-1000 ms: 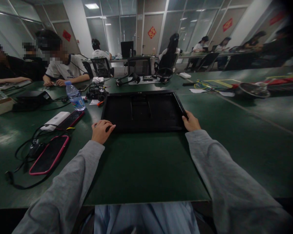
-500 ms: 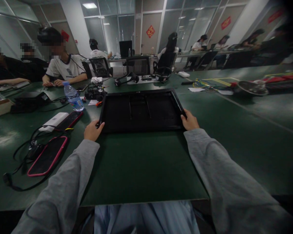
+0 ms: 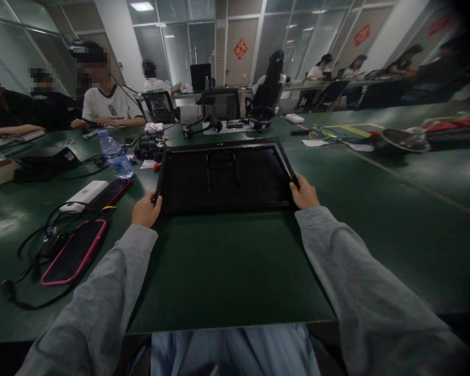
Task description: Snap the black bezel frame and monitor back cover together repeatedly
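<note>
A large flat black rectangular panel (image 3: pixel 225 177), like a monitor shell with ribs inside, sits on the green table (image 3: pixel 227 271) in front of me. My left hand (image 3: pixel 145 210) is closed around its near left corner. My right hand (image 3: pixel 305 193) is closed around its near right edge. The panel's far edge looks slightly raised off the table. Grey sleeves cover both my arms.
Left of the panel lie a pink-edged phone (image 3: pixel 74 251), black cables (image 3: pixel 35 245), a white power bank (image 3: pixel 84 195) and a water bottle (image 3: pixel 115 154). Headsets (image 3: pixel 203 127) and gear sit beyond it. Several people sit at the far left and in the background.
My left hand slid from the panel's near edge out to its left corner and closed on it. The panel's far edge has tilted up a little. My right hand has kept its grip.
</note>
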The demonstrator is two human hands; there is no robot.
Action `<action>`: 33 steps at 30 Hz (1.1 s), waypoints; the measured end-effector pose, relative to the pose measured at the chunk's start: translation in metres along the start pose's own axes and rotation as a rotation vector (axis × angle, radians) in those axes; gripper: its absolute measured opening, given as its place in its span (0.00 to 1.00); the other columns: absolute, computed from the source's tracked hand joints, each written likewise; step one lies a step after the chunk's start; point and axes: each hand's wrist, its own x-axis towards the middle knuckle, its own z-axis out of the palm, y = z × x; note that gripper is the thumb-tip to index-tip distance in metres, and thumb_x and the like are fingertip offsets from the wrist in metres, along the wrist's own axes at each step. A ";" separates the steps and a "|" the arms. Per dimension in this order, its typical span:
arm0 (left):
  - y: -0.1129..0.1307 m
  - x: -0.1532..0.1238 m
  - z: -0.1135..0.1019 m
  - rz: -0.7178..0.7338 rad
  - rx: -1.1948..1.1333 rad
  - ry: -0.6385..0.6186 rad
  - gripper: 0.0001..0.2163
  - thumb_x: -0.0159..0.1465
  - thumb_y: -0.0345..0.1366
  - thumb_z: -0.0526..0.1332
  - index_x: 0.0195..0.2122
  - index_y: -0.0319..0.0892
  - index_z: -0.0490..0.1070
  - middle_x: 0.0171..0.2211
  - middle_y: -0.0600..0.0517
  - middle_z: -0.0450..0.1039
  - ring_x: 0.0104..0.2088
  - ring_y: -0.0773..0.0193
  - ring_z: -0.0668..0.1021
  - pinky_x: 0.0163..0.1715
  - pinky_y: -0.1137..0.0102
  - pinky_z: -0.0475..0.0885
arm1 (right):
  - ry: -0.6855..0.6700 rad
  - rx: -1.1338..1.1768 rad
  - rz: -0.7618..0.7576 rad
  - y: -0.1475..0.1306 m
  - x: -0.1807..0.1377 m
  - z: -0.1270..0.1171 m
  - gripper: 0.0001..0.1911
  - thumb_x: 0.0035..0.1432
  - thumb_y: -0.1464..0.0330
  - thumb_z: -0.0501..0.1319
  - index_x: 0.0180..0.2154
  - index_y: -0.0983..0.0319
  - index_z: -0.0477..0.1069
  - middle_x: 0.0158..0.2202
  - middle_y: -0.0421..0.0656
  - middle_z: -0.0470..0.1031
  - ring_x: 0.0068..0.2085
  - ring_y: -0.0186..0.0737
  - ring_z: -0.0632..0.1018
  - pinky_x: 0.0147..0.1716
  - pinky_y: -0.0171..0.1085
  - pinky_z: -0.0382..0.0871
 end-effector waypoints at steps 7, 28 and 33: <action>-0.005 0.002 0.004 -0.001 0.027 -0.044 0.20 0.68 0.48 0.57 0.55 0.43 0.75 0.47 0.42 0.83 0.49 0.48 0.83 0.52 0.58 0.75 | -0.016 -0.020 0.004 0.000 0.002 0.002 0.29 0.61 0.61 0.58 0.63 0.58 0.70 0.59 0.50 0.78 0.60 0.58 0.77 0.63 0.58 0.69; -0.003 0.005 0.009 -0.022 -0.058 -0.137 0.26 0.71 0.49 0.58 0.64 0.37 0.66 0.58 0.35 0.76 0.54 0.47 0.81 0.55 0.56 0.73 | -0.029 -0.023 0.049 0.011 0.005 0.006 0.28 0.59 0.64 0.60 0.61 0.60 0.71 0.55 0.51 0.80 0.58 0.55 0.79 0.61 0.56 0.71; -0.004 0.005 0.009 -0.021 -0.070 -0.150 0.27 0.71 0.49 0.58 0.65 0.36 0.66 0.59 0.34 0.76 0.54 0.46 0.81 0.55 0.55 0.73 | -0.036 -0.037 0.036 0.010 0.004 0.006 0.29 0.61 0.64 0.58 0.63 0.62 0.70 0.56 0.53 0.79 0.59 0.55 0.79 0.63 0.55 0.70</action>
